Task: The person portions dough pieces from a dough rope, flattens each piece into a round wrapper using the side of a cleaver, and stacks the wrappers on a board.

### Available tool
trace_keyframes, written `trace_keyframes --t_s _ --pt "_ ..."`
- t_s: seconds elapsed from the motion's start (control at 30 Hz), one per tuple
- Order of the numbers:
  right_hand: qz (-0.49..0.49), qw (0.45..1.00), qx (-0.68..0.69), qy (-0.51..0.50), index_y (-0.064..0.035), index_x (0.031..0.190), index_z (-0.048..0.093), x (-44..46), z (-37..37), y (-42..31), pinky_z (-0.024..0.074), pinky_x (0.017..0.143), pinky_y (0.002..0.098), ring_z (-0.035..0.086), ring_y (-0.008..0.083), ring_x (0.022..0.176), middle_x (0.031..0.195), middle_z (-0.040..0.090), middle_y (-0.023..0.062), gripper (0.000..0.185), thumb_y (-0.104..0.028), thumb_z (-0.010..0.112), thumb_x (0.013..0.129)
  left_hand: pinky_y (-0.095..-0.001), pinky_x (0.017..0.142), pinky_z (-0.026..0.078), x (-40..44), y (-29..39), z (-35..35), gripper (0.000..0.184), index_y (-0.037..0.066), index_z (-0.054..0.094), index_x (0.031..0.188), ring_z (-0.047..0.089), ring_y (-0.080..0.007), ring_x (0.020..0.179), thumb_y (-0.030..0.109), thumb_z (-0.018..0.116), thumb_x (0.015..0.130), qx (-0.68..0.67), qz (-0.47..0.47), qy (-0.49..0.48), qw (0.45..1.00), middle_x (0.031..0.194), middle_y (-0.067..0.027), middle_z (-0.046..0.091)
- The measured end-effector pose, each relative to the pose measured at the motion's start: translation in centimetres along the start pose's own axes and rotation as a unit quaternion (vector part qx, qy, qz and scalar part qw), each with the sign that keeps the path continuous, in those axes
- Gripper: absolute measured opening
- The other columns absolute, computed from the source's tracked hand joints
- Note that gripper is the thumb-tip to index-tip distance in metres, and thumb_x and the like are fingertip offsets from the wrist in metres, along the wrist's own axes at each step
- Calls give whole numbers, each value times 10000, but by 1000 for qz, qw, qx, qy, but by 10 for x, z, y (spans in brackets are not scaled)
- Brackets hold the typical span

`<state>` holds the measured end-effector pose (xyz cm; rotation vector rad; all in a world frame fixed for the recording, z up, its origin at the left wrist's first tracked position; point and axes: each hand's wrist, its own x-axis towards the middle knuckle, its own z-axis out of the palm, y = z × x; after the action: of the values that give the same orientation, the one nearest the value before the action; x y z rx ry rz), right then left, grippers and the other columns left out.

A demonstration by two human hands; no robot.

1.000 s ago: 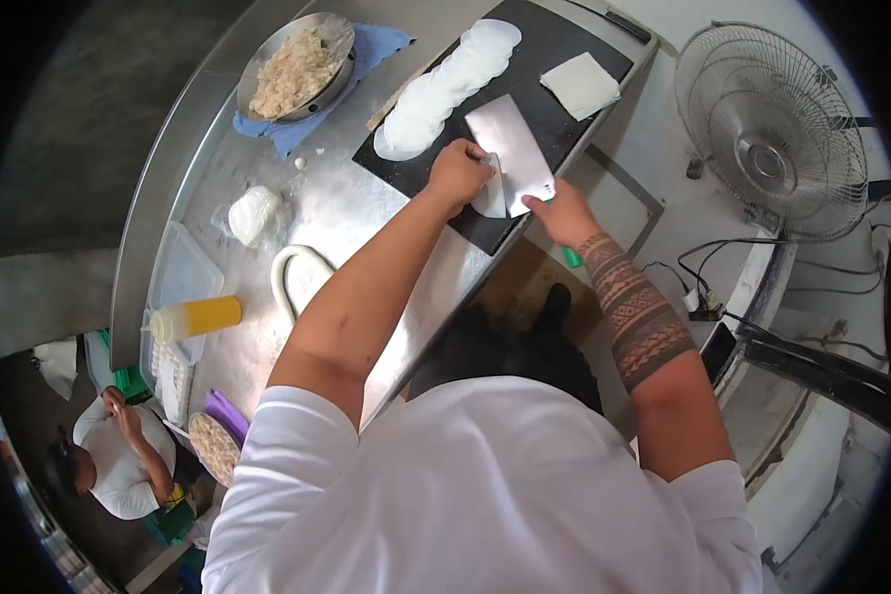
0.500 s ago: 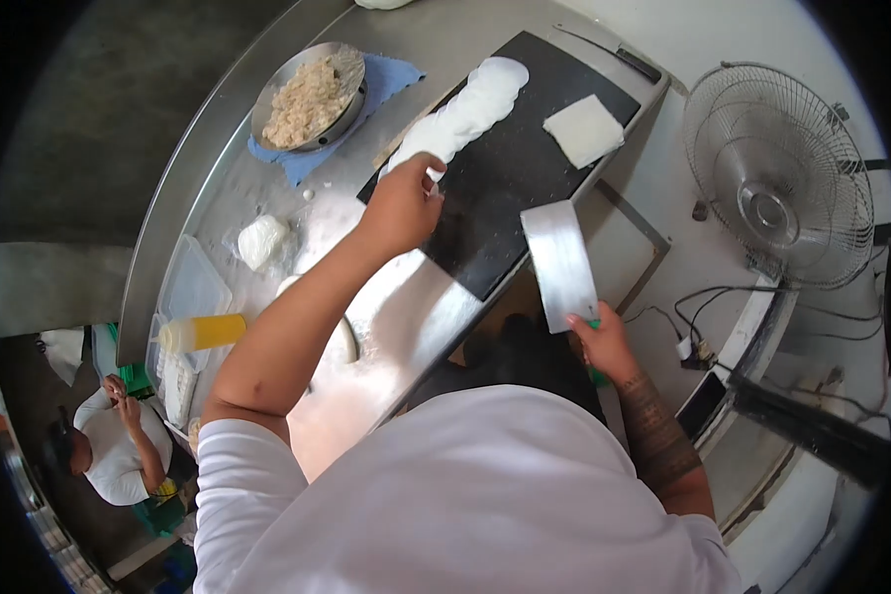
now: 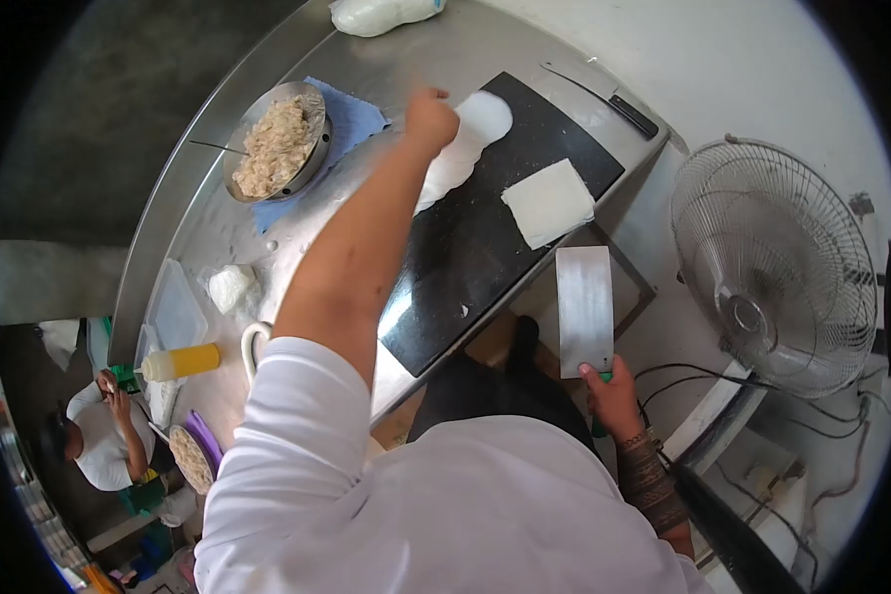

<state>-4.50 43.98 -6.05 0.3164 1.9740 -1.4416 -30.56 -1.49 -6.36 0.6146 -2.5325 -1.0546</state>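
Note:
My left hand (image 3: 432, 121) is over the far left edge of the black board (image 3: 465, 247), beside a row of overlapping white round sheets (image 3: 486, 119); its fingers are smeared by motion. In my right hand (image 3: 614, 394), near the board's front edge, is the handle of a broad cleaver (image 3: 585, 307), blade pointing away from me. On the board's right part lies a stack of white square sheets (image 3: 549, 203). A metal bowl (image 3: 323, 148) of chunky pale filling, with a thin utensil in it, rests on a blue cloth (image 3: 361, 117).
A knife (image 3: 632, 117) lies at the counter's far right. Left are a wrapped white lump (image 3: 233, 288), a yellow squeeze bottle (image 3: 181, 362) and a plastic container (image 3: 180, 305). A fan (image 3: 772, 267) stands right. Another person (image 3: 109, 436) is at far left.
My left hand has moved from the cleaver and near part of the board to the far end of the round sheets. My right hand has drawn the cleaver off the board, toward me.

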Motion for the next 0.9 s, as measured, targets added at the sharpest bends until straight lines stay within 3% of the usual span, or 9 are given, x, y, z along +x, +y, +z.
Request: trace_keyframes --t_s 0.1,0.3,0.43,0.5,0.63,0.67,0.77,0.87,0.9 --pt "-56 996 -66 -15 5 1220 641 18 -13 -3 568 714 362 692 172 808 926 726 85 349 -231 762 993 -459 949 576 -28 -18 14 288 22 723 1226 738 -398 1018 41 644 950 -22 76 100 992 1126 -217 767" --pt "-110 978 -166 -59 37 1243 644 60 -14 -8 565 919 435 734 326 1029 1088 754 205 400 -247 759 987 -443 922 571 -224 -15 -23 235 46 725 1191 704 -377 1046 46 707 957 -1 221 -33 975 1144 -180 710" --pt "-168 952 -244 -75 51 1237 636 60 6 -22 559 923 464 723 428 1052 1122 734 274 438 -281 762 981 -452 917 541 -313 -49 -54 276 26 700 1166 668 -374 1037 36 753 896 -27 39 1 999 1087 -164 687" --pt "-162 947 -265 -83 38 1269 627 57 27 -20 550 949 434 720 344 1067 1142 747 228 423 -251 759 991 -445 902 543 -339 -56 -72 304 26 698 1171 672 -359 1028 63 789 883 -26 -26 5 999 1062 -158 682" --pt "-213 916 -320 -115 27 1305 615 34 92 -6 548 967 422 721 317 1095 1194 742 221 442 -258 757 999 -401 867 581 -370 -74 -82 353 22 708 1199 688 -299 982 101 846 883 -10 1 -21 1000 1084 -150 680" --pt "-149 925 -317 -149 29 1320 603 25 108 -12 528 1009 438 700 334 1135 1213 730 231 457 -271 749 1007 -393 863 580 -375 -80 -81 424 24 687 1242 684 -295 975 123 869 872 -22 16 -6 1000 1069 -148 672" --pt "-321 889 -302 -122 11 1278 595 36 145 33 585 793 462 745 382 883 1022 741 217 450 -306 753 1001 -390 863 582 -384 -78 -97 487 23 657 1289 679 -287 967 134 878 870 -77 -20 17 997 1053 -144 665" --pt "-56 959 -199 -195 -11 1239 606 5 178 0 533 535 370 660 210 592 851 692 100 402 -298 762 1005 -378 776 571 -404 -89 -116 569 9 634 1280 656 -245 860 173 929 821 -116 -119 59 984 988 -116 634" --pt "-72 962 -184 -190 -21 1215 599 -7 189 -7 493 486 337 600 163 543 816 662 69 365 -280 757 1011 -380 754 564 -412 -92 -124 576 8 634 1268 645 -244 833 178 937 808 -137 -161 65 975 961 -110 624"
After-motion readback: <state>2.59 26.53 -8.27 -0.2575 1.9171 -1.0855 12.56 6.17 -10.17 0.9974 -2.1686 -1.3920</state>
